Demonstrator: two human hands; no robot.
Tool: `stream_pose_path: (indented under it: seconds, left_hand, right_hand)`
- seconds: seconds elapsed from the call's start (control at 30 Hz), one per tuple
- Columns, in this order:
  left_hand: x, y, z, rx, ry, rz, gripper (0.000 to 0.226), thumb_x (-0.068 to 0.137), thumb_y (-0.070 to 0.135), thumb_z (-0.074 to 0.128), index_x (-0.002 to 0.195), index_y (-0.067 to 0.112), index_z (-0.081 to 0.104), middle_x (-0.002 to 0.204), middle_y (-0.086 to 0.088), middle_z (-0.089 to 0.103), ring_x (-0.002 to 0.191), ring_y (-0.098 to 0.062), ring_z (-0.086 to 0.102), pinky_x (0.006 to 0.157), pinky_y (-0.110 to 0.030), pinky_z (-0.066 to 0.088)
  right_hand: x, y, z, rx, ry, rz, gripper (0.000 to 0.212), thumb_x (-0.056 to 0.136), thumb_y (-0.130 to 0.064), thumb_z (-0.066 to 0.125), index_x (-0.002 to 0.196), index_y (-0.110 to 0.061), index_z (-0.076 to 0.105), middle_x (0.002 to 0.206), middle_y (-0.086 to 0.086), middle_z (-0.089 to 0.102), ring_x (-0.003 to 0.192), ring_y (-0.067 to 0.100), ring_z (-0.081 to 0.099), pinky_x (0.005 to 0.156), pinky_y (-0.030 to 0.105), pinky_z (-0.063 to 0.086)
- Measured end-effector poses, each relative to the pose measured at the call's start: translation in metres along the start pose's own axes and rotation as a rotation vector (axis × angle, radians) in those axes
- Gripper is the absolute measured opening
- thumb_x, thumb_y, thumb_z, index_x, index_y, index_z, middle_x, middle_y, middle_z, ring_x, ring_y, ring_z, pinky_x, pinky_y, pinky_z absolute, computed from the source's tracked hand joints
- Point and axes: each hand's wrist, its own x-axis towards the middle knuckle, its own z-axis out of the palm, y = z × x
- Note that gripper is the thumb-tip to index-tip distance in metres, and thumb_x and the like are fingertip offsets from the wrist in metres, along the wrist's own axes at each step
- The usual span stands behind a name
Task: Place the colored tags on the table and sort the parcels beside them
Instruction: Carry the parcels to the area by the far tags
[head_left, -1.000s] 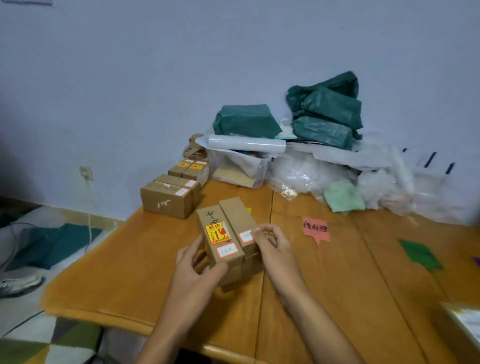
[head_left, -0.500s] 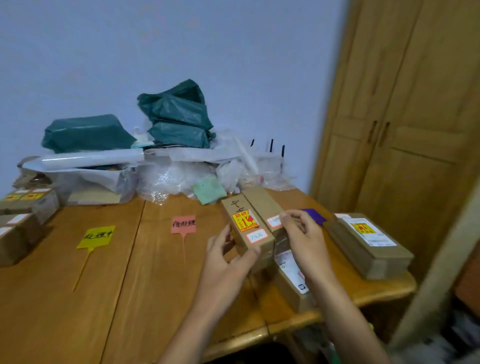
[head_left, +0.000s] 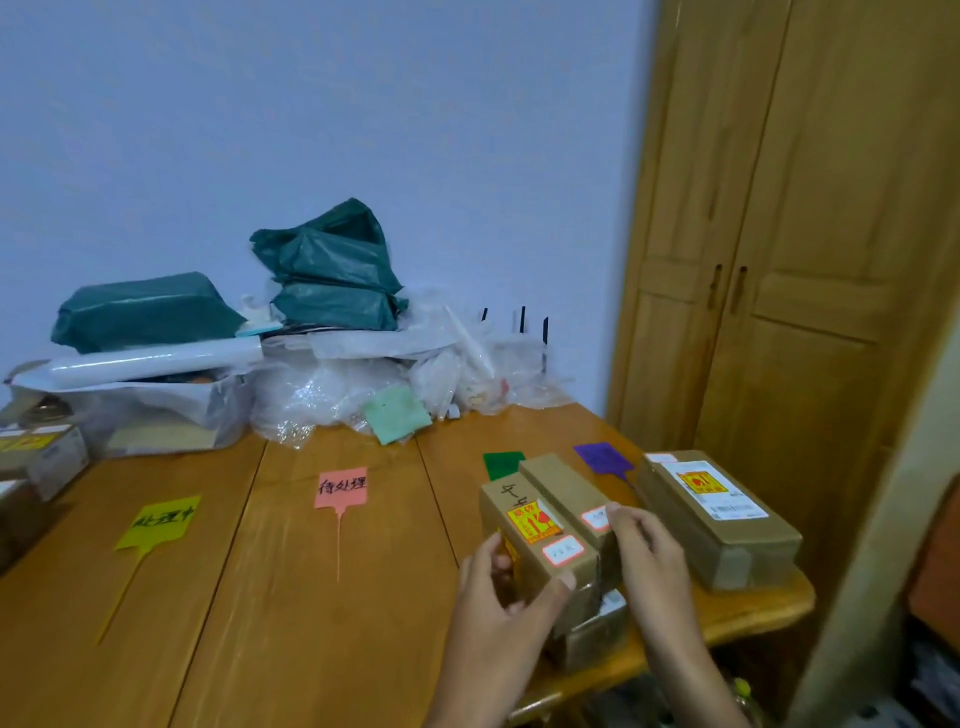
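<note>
Two long brown cardboard parcels, laid side by side, are held together above the right end of the wooden table. The nearer parcel with the yellow-and-red sticker is gripped by the left hand, the thumb pressed on its near top edge and the fingers wrapped round its left side. The plain second parcel is touched on its right side by the right hand, whose fingers are curled against the white label at its near end. Beneath the pair, another cardboard box is partly seen at the table's front edge; whether the held parcels rest on it cannot be told.

Four colored tags are laid flat on the table. A yellow paper tag on a thin stick is placed at the left, a pink paper tag with black handwriting near the middle, a dark green tag just behind the held parcels and partly hidden by them, and a purple tag just beside it to the right. A larger flat brown box with a white shipping label is set at the right corner, beside the purple tag.

Dark green plastic mailer bags and clear plastic wrapping are piled against the pale blue wall. More small cartons are seen at the far left edge. A wooden cupboard is seen at the right.
</note>
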Motion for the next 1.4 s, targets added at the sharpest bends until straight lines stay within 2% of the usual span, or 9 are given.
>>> stream_pose_path:
  seconds: [0.1, 0.23, 0.3, 0.63, 0.93, 1.03, 1.2, 1.33, 1.4]
  left_hand:
    - [0.002, -0.003, -0.002, -0.022, -0.008, 0.008, 0.081, 0.08, 0.042, 0.084, 0.147, 0.032, 0.039, 0.134, 0.009, 0.046, 0.124, -0.008, 0.05, 0.067, -0.001, 0.05]
    - [0.004, -0.009, -0.005, 0.076, -0.005, 0.039, 0.087, 0.068, 0.065, 0.081, 0.139, 0.048, 0.036, 0.133, 0.023, 0.045, 0.127, -0.004, 0.05, 0.101, -0.024, 0.05]
    - [0.004, -0.006, -0.006, 0.084, -0.013, 0.045, 0.084, 0.068, 0.065, 0.081, 0.135, 0.053, 0.031, 0.13, 0.028, 0.042, 0.127, -0.003, 0.048, 0.106, -0.028, 0.049]
    - [0.006, -0.012, -0.007, 0.113, -0.026, 0.058, 0.118, 0.061, 0.071, 0.081, 0.158, 0.036, 0.026, 0.144, 0.017, 0.04, 0.131, -0.009, 0.05, 0.107, -0.035, 0.052]
    - [0.007, -0.016, -0.012, 0.112, 0.004, 0.154, 0.118, 0.064, 0.066, 0.085, 0.157, 0.052, 0.015, 0.152, 0.029, 0.031, 0.131, -0.002, 0.049, 0.107, -0.033, 0.051]
    - [0.008, -0.018, -0.007, 0.091, -0.011, 0.24, 0.103, 0.073, 0.051, 0.086, 0.149, 0.069, 0.018, 0.15, 0.039, 0.03, 0.135, 0.006, 0.046, 0.109, -0.03, 0.049]
    - [0.014, -0.015, -0.009, 0.084, 0.045, 0.322, 0.072, 0.075, 0.055, 0.08, 0.137, 0.065, 0.046, 0.161, 0.023, 0.025, 0.141, -0.002, 0.046, 0.107, -0.036, 0.053]
    - [0.014, -0.016, -0.028, 0.002, 0.076, 0.35, 0.071, 0.081, 0.036, 0.085, 0.141, 0.053, 0.051, 0.161, 0.015, 0.032, 0.129, 0.003, 0.057, 0.1, -0.03, 0.058]
    - [0.012, -0.028, -0.043, 0.045, 0.115, 0.319, 0.072, 0.077, 0.044, 0.085, 0.138, 0.06, 0.05, 0.161, 0.02, 0.029, 0.133, -0.001, 0.055, 0.102, -0.035, 0.057]
  right_hand:
    - [0.0, 0.001, 0.002, 0.006, 0.012, 0.025, 0.028, 0.098, -0.041, 0.059, 0.098, -0.019, 0.075, 0.09, -0.001, 0.079, 0.088, 0.015, 0.076, 0.08, 0.039, 0.06]
    - [-0.001, -0.004, 0.001, 0.005, 0.03, 0.029, 0.033, 0.098, -0.045, 0.058, 0.099, -0.016, 0.075, 0.093, 0.003, 0.079, 0.089, 0.016, 0.074, 0.072, 0.033, 0.053]
    - [-0.002, -0.004, 0.0, -0.003, 0.027, 0.051, 0.035, 0.097, -0.049, 0.058, 0.1, -0.017, 0.074, 0.093, 0.002, 0.079, 0.09, 0.016, 0.074, 0.072, 0.034, 0.053]
    - [-0.006, -0.006, -0.006, 0.007, 0.043, 0.06, 0.042, 0.093, -0.058, 0.058, 0.11, -0.023, 0.071, 0.102, 0.001, 0.077, 0.095, 0.015, 0.073, 0.073, 0.033, 0.053]
    - [-0.008, -0.007, -0.002, 0.04, -0.02, 0.029, 0.04, 0.091, -0.05, 0.067, 0.12, -0.022, 0.065, 0.105, -0.001, 0.075, 0.085, 0.006, 0.074, 0.065, 0.023, 0.053]
    - [-0.007, -0.007, 0.001, 0.053, -0.023, 0.0, 0.03, 0.09, -0.038, 0.073, 0.113, -0.019, 0.073, 0.1, -0.001, 0.079, 0.077, -0.003, 0.075, 0.058, 0.012, 0.053]
    - [-0.002, -0.02, 0.002, 0.063, 0.025, -0.075, 0.009, 0.095, -0.02, 0.068, 0.094, -0.023, 0.077, 0.082, -0.02, 0.075, 0.068, -0.018, 0.067, 0.056, 0.0, 0.045]
    - [0.003, -0.024, -0.003, 0.096, 0.17, -0.05, 0.016, 0.097, -0.032, 0.064, 0.101, -0.026, 0.077, 0.089, -0.022, 0.072, 0.075, -0.013, 0.065, 0.061, 0.008, 0.046]
    - [0.003, -0.017, -0.009, 0.075, 0.226, -0.052, 0.021, 0.098, -0.036, 0.061, 0.108, -0.026, 0.076, 0.091, -0.025, 0.068, 0.082, -0.011, 0.061, 0.068, 0.014, 0.044]
